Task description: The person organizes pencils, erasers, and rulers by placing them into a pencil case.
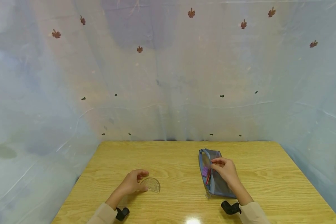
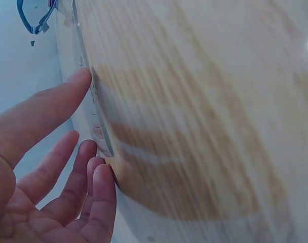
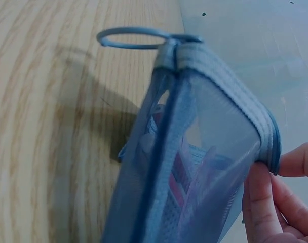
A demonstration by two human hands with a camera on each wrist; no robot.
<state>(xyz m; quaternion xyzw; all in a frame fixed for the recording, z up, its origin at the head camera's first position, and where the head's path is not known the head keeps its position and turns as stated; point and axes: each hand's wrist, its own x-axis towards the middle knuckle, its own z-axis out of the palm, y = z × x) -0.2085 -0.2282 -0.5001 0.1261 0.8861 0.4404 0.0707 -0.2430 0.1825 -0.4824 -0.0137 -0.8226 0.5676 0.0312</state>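
Note:
On the tabletop lies a clear half-round protractor (image 1: 152, 184). My left hand (image 1: 133, 183) is at its left side, thumb and fingers spread apart. In the left wrist view the thumb (image 2: 79, 81) is at one end of the thin protractor (image 2: 99, 121), apparently touching it, with the fingertips near the other end. My right hand (image 1: 225, 170) pinches the zipper edge of a blue mesh pencil pouch (image 1: 222, 188), holding its mouth apart. Inside are a purple thing (image 1: 205, 171) and a red thing (image 1: 208, 176); their kinds are unclear.
The wooden table (image 1: 179, 161) meets a pale draped sheet (image 1: 168, 77) along its back and sides. A loop (image 3: 133, 38) sticks out from the near end of the pouch. Each wrist wears a black camera mount (image 1: 230, 207).

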